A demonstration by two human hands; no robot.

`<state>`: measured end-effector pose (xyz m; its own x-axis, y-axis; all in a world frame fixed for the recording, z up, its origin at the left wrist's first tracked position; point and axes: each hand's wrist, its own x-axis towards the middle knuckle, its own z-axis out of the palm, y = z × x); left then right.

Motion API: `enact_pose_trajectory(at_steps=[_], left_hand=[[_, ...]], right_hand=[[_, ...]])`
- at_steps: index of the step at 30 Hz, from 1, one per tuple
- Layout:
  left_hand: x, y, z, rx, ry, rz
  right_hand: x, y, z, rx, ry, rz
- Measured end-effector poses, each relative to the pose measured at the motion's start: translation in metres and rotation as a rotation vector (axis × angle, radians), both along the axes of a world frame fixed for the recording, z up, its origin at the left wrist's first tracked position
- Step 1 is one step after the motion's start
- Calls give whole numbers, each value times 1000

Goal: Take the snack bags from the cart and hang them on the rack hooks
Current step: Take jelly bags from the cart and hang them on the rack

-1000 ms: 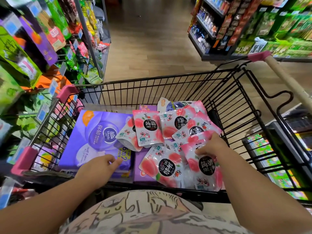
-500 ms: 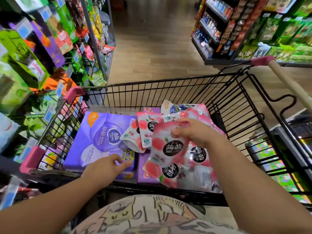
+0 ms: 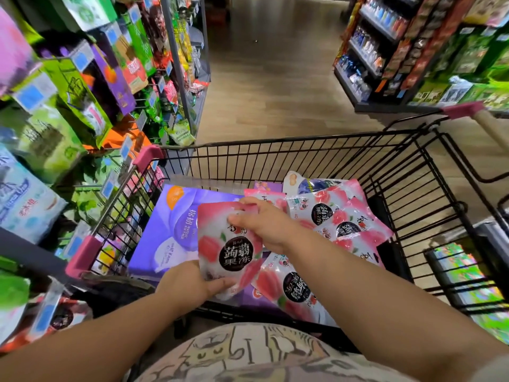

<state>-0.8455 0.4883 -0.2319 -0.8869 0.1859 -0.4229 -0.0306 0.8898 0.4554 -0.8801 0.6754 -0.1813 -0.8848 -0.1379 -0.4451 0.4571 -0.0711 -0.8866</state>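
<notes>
Grip was shared on 1 peach snack bag [image 3: 220, 244] over the near edge of the cart [image 3: 275, 143]: right hand [image 3: 265, 226] pinched its top edge, left hand [image 3: 187, 285] gripped its bottom. Hanging well probably needed the top left uncovered, facing the rack [image 3: 180, 78].

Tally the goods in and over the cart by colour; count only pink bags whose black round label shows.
Pink bags: 4, one of them held
Blue bag: 1
Purple packs: 2
Total: 7
</notes>
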Motion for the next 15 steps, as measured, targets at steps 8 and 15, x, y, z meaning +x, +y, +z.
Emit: enact_pose_trajectory(at_steps=[8,15], left_hand=[[-2,2,3,-8,11,65],[-5,3,-5,-47,74,115]], right_hand=[[5,44,-32,433,-118,-51],[36,113,-70,1127,-399,346]])
